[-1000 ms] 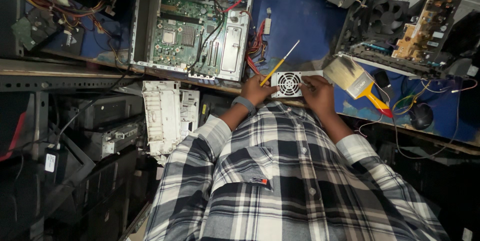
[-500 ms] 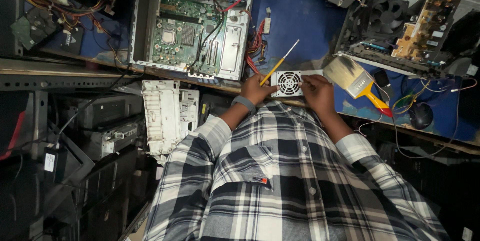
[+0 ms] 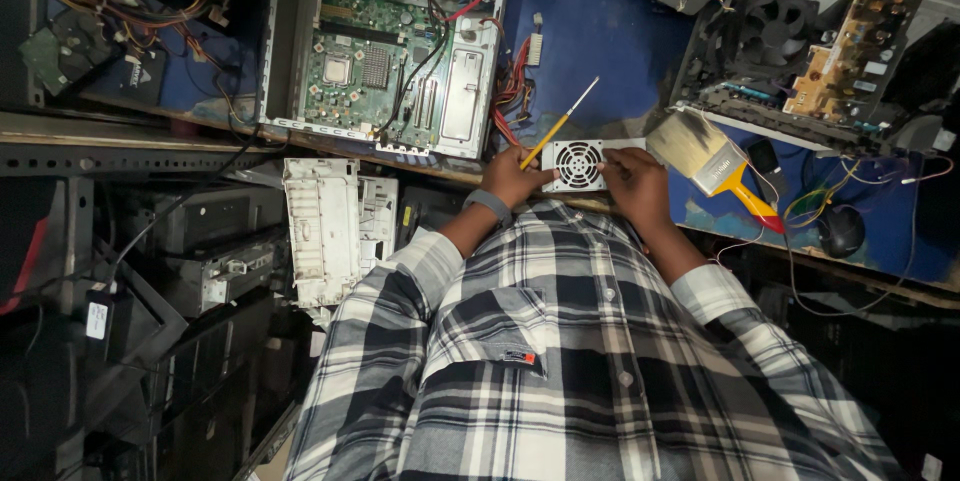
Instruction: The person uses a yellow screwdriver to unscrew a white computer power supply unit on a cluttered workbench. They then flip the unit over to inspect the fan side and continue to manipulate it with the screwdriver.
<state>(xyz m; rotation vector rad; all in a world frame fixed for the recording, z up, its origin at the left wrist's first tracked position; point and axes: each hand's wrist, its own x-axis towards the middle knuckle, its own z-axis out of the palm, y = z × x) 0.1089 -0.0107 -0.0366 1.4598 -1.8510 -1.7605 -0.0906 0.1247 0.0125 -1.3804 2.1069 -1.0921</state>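
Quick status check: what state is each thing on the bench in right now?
Fan unit: at the bench edge, gripped from both sides.
Left hand: holds the screwdriver and the unit.
Right hand: on the unit's right side.
Computer case: open, board and cables exposed.
Brush: lying free beside the right hand.
Mouse: idle.

Workbench: you face a bench [image 3: 600, 31] with a blue top, its front edge worn wood.
Bench clutter: an opened computer case [image 3: 385, 51] lies flat to the left; a bare circuit board [image 3: 860, 36] and a black fan housing [image 3: 765, 26] crowd the right.
Shelving: a grey metal rack [image 3: 120, 156] runs along your left, holding dark stacked equipment.
Lower area: a white plastic panel [image 3: 322, 231] leans below the bench.
Light: dim, brightest over the bench, and the floor is lost in shadow.
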